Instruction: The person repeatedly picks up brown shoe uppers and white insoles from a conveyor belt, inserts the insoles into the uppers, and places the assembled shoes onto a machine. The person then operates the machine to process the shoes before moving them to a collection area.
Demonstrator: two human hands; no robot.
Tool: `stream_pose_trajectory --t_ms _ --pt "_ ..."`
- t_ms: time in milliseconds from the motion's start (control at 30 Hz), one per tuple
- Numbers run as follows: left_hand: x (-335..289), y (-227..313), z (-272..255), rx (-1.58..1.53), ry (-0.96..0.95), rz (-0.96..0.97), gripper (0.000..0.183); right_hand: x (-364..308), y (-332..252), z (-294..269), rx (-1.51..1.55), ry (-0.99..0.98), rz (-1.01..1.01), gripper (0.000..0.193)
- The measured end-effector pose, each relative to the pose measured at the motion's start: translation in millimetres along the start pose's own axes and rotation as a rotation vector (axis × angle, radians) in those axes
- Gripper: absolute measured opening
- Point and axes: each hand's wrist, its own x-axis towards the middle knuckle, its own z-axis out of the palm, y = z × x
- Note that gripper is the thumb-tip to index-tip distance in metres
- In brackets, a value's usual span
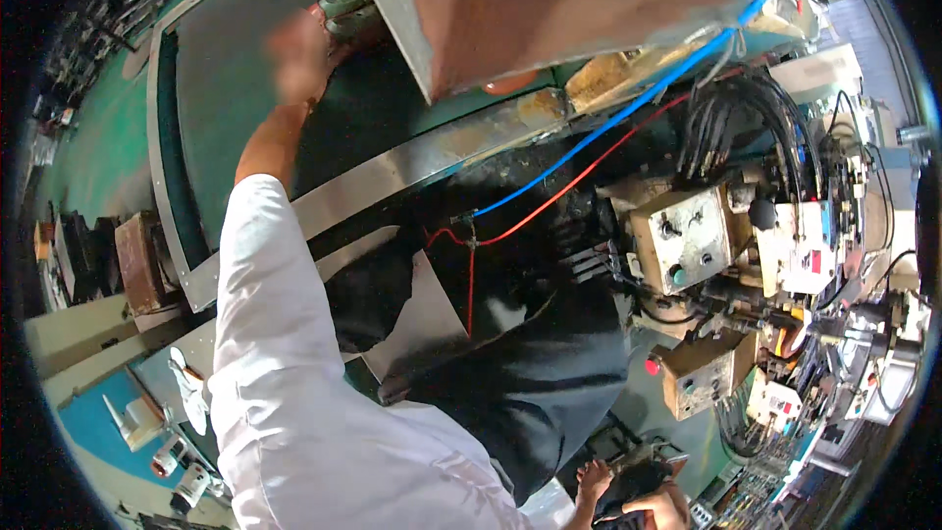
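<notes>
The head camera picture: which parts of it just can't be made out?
- Left hand: blurred by motion, so its grip and what it touches by the grey belt are unclear.
- Right hand: cut off by the lower edge; it grips a dark object of unclear kind.
- Control box: its labels are too small.
- Brown panel: cut by the top edge.

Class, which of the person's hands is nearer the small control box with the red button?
Right. The right hand is just below the control box; the left hand reaches far away at upper left.
</notes>
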Motion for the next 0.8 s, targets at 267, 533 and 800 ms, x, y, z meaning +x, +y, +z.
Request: stream_pose_trajectory --t_ms 267,533,800 --pt "36.7 58.5 -2.8 -0.332 0.352 0.540 0.046 -84.5 123.5 -0.6 -0.527 0.383 -0.330 0.031" --pt "-178.8 288.6 61.4 -0.913 -0.434 1.130 0.034 -215.8 275.8 48.9 -0.588 1.019 0.078 0.029" --pt "-585.6 397.9 55.8 -0.594 -0.785 1.654 0.028 -320.3 432.2 28.0 -0.609 1.285 0.566 0.052"
